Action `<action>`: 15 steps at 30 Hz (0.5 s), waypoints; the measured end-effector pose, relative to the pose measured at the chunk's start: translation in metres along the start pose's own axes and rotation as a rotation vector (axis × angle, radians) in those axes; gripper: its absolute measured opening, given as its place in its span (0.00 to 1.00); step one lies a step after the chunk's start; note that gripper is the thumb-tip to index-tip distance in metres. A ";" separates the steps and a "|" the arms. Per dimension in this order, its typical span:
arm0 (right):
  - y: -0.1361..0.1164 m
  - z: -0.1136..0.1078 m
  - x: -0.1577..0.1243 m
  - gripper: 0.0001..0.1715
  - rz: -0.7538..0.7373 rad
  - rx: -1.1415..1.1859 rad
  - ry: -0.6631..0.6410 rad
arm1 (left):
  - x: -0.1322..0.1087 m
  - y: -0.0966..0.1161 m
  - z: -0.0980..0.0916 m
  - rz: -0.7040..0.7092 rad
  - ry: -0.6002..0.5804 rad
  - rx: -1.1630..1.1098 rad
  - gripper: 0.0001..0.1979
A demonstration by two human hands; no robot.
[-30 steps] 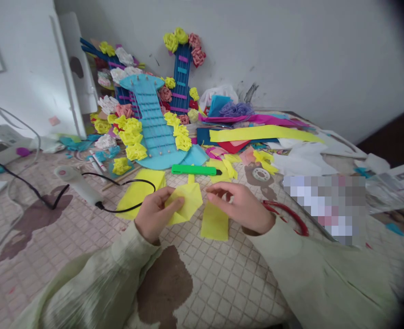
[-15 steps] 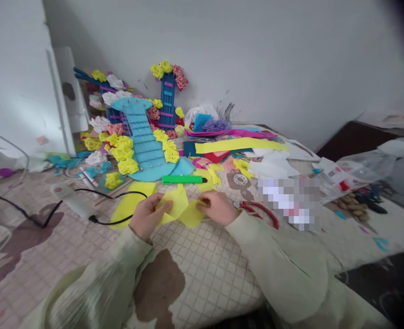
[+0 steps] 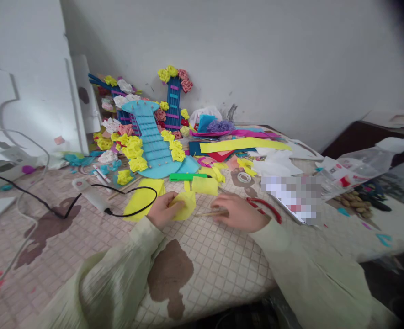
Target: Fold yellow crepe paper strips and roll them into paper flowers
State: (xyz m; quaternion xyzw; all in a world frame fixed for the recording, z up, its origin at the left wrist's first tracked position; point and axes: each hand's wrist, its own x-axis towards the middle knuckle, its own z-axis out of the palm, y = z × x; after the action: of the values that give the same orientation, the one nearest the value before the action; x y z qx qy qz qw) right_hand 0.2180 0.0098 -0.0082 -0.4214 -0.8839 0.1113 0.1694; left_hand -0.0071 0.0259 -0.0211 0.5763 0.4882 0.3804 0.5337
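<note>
Pinching yellow crepe-paper piece (image 3: 187,205) in left hand (image 3: 163,211), five o'clock from light-blue guitar (image 3: 150,141); curling right hand (image 3: 238,213) over wooden stick (image 3: 205,214) at three o'clock, can't tell if gripping; worth keeping pinch light, avoiding creases

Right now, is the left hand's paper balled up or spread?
Mostly spread: the yellow paper shows a broad face beyond the left hand.

Loose yellow paper (image 3: 204,186) out of my right hand (image 3: 238,213), now lying mid-frame, that hand now at a thin stick (image 3: 207,214)
</note>
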 end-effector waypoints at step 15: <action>0.028 -0.025 0.029 0.08 -0.073 -0.206 0.236 | 0.001 -0.001 0.005 0.022 -0.041 -0.088 0.13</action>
State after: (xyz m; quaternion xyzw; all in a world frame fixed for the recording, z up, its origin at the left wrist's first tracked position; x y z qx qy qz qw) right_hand 0.2307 0.0515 0.0110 -0.4144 -0.8793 -0.0367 0.2320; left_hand -0.0022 0.0255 -0.0225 0.5653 0.4538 0.3953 0.5642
